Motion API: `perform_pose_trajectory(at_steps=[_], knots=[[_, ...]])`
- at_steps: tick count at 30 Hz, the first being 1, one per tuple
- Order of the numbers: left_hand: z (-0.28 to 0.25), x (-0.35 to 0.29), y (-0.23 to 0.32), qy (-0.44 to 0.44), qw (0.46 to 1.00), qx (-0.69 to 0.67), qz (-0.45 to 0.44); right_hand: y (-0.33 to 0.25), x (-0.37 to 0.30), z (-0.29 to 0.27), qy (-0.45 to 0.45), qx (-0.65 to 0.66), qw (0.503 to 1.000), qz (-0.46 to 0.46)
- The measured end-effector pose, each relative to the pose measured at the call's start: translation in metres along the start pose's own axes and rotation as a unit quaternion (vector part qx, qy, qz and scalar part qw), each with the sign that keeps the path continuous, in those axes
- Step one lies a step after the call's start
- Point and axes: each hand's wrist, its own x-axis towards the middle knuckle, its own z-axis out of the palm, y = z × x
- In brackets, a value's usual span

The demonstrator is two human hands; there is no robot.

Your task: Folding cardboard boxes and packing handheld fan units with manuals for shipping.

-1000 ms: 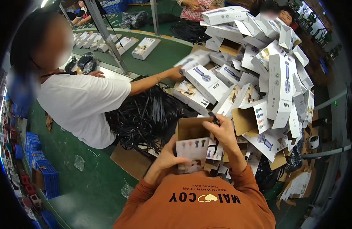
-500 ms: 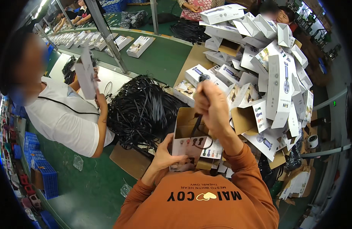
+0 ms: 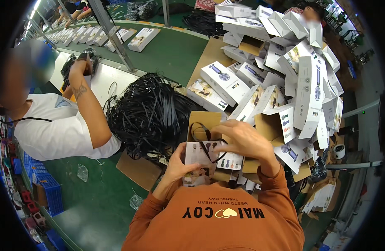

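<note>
My left hand (image 3: 174,166) grips a white printed box (image 3: 196,152) from its left side, thumb across the front panel. The box's brown inner flap (image 3: 204,120) stands up at the far end. A thin black strap (image 3: 207,134) loops over the box's opening and down across its front. My right hand (image 3: 246,141) is over the right side of the box, fingers curled at the strap; the exact grip is partly hidden. Just left of the box lies a big tangled heap of black straps (image 3: 152,113).
Piled white boxes (image 3: 307,92), some with open flaps, rise to the right on brown cardboard (image 3: 203,60). At left a co-worker in a white shirt (image 3: 63,125) works at a white table (image 3: 106,75). Beyond, boxes (image 3: 143,39) line a green conveyor (image 3: 175,52). Blue crates (image 3: 50,192) stand lower left.
My right hand has come down from its raised fist to the box, and the strap now hangs in a loose loop. The co-worker's raised box has left its former place; their arm reaches farther away.
</note>
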Motion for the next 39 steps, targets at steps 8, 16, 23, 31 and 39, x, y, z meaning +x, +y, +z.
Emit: perform_pose_trajectory(at_steps=[8,16,23,31,39], knots=[[0.000,0.000,-0.012,-0.003,1.000,-0.025,0.011,-0.002,-0.021,0.052,0.076,-0.200,0.975,-0.064],[0.013,-0.005,-0.002,-0.025,1.000,-0.018,-0.003,0.015,-0.020,0.011,0.141,0.039,0.986,-0.075],[0.016,-0.015,0.006,-0.011,0.996,0.077,0.048,-0.005,0.003,0.011,0.075,-0.302,0.942,0.125],[0.023,-0.021,0.026,-0.031,0.992,0.117,0.021,-0.030,0.030,0.027,-0.178,-0.133,0.969,-0.112],[0.007,-0.023,-0.005,-0.012,0.997,0.071,0.023,0.025,0.022,0.011,-0.197,-0.027,0.980,0.019]])
